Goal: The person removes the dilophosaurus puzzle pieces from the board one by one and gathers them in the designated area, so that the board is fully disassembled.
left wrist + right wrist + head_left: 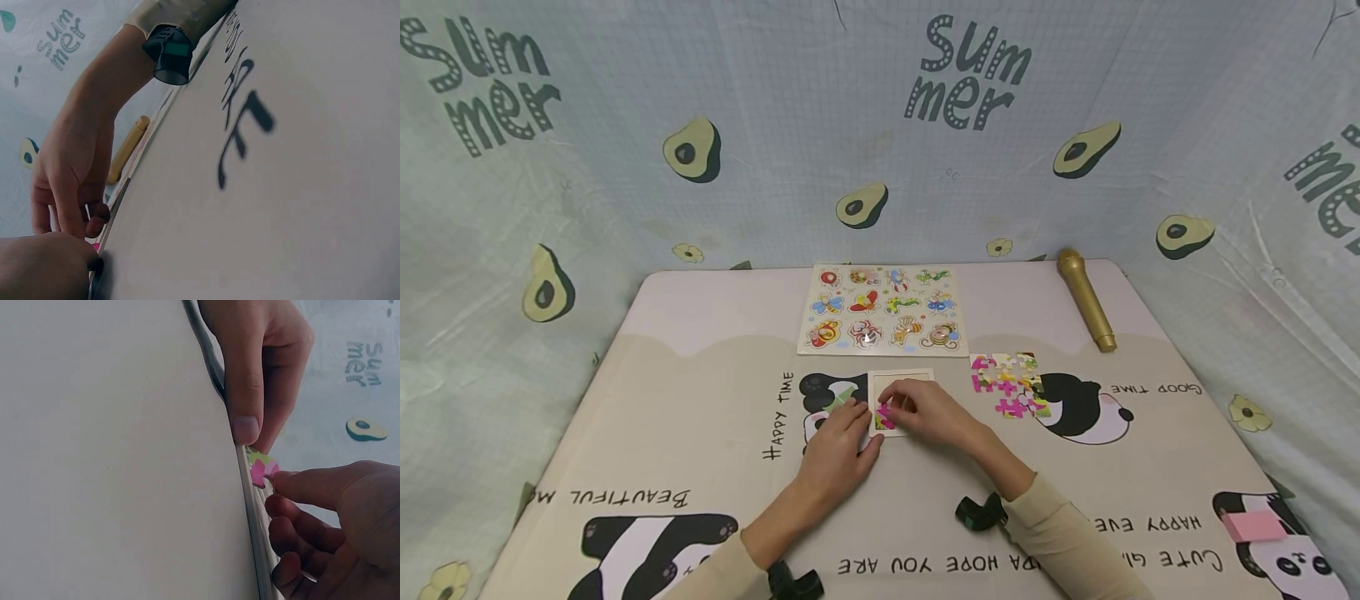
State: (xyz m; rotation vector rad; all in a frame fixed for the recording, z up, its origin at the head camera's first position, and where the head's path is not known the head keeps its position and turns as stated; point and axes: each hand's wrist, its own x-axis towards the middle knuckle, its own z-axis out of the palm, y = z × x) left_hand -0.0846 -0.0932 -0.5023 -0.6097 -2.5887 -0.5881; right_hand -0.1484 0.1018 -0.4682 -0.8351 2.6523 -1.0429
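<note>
A small wooden puzzle tray lies on the mat in front of me. My left hand rests at its left edge with the fingers fairly straight, and the thumb presses down beside the rim. My right hand is over the tray and holds a pink and green puzzle piece at the lower left corner. In the right wrist view the piece stands tilted at the tray's edge, a fingertip of my right hand on it. The left wrist view shows the right hand with its fingers curled down.
Loose pink and yellow puzzle pieces lie right of the tray. An animal peg puzzle board sits behind it. A gold microphone lies far right, and a pink block is at the near right. Printed cloth walls surround the table.
</note>
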